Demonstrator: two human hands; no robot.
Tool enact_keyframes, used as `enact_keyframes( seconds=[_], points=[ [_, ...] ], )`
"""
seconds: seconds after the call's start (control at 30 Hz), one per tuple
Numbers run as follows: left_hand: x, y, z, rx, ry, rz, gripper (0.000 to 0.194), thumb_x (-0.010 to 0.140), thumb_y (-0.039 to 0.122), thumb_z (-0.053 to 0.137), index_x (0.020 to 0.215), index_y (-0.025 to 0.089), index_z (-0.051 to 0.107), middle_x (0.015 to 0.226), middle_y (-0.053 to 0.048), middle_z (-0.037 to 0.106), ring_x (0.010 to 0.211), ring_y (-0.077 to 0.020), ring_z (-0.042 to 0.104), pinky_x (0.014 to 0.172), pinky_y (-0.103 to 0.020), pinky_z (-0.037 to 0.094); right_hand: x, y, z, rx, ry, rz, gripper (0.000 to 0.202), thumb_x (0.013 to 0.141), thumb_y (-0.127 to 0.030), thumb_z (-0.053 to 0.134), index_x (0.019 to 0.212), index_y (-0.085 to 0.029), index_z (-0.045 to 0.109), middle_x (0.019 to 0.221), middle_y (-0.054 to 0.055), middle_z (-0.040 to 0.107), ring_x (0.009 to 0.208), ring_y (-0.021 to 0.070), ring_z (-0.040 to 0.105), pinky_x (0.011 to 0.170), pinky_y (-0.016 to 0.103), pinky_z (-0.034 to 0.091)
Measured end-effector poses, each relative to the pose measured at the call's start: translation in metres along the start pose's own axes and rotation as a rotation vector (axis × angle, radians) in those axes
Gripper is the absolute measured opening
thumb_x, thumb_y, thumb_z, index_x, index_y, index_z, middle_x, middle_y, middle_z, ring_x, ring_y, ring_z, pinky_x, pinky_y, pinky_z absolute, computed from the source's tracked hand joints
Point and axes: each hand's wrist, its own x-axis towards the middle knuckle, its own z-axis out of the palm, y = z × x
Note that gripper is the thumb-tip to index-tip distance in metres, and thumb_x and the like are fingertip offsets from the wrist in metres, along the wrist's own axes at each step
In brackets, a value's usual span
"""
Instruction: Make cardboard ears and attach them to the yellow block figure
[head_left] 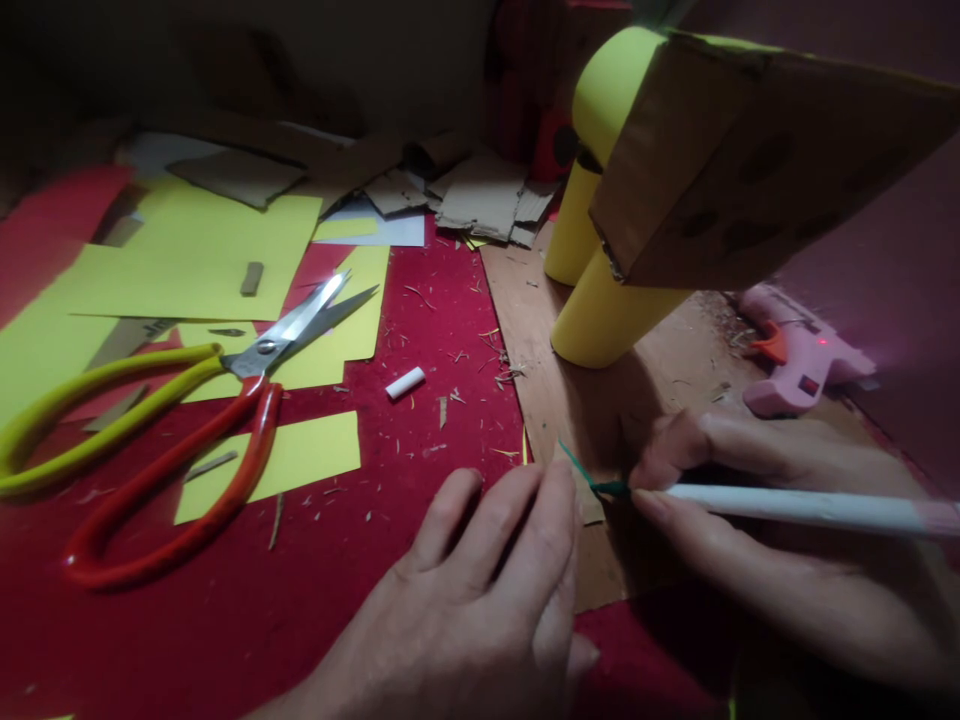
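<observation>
My right hand (757, 520) is closed around a white felt-tip pen (795, 507), its dark green tip pointing left. Just in front of that tip runs a thin green strip or line (576, 464); I cannot tell whether it is ink. My left hand (487, 590) has its fingers bent and pressed together on a small tan cardboard piece (592, 511), mostly hidden beneath the fingertips. Under both hands lies a brown board (517, 300). On it stands a cardboard box form (720, 170) with yellow paper tubes (615, 320) as legs.
Scissors (266, 345) with yellow and red handles lie open at left over yellow paper (202, 240). A short white cylinder (405, 383) rests on the red cloth (420, 290) among scraps. Cardboard pieces (480, 195) are piled behind. A pink glue gun (806, 355), red light lit, lies right.
</observation>
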Motion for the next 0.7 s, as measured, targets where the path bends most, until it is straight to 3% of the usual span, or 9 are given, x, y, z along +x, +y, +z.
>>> enact_keyframes(
  seconds=[0.13,0.4,0.7],
  points=[
    [-0.0009,0.0007,0.001,-0.005,0.007,-0.008,0.033,0.091,0.033,0.042,0.112,0.016,0.062,0.129,-0.006,0.056,0.114,-0.0234,0.047,0.097,-0.038,0.032,-0.0009,-0.0006,-0.0005,-0.014,-0.003,-0.012,0.015,0.073,-0.018,0.054,0.06,-0.025,0.054,0.046,-0.01,0.054,0.037,0.0048,0.048,0.043,0.021,0.039],
    [-0.0029,0.0002,0.0018,-0.003,0.014,0.005,0.034,0.089,0.034,0.045,0.111,0.015,0.062,0.129,-0.007,0.056,0.114,-0.024,0.047,0.097,-0.038,0.031,-0.0016,0.0006,0.0002,0.002,0.008,0.024,0.014,0.076,-0.023,0.056,0.062,-0.027,0.057,0.049,-0.007,0.06,0.036,0.0081,0.05,0.036,0.023,0.037],
    [-0.0015,0.0006,0.0012,-0.008,-0.002,0.006,0.033,0.09,0.034,0.043,0.111,0.014,0.06,0.129,-0.007,0.056,0.115,-0.024,0.045,0.098,-0.039,0.028,-0.0007,0.0007,0.0011,-0.026,0.023,-0.02,0.014,0.075,-0.02,0.057,0.062,-0.027,0.056,0.046,-0.01,0.055,0.036,0.0055,0.046,0.041,0.02,0.039]
  ],
)
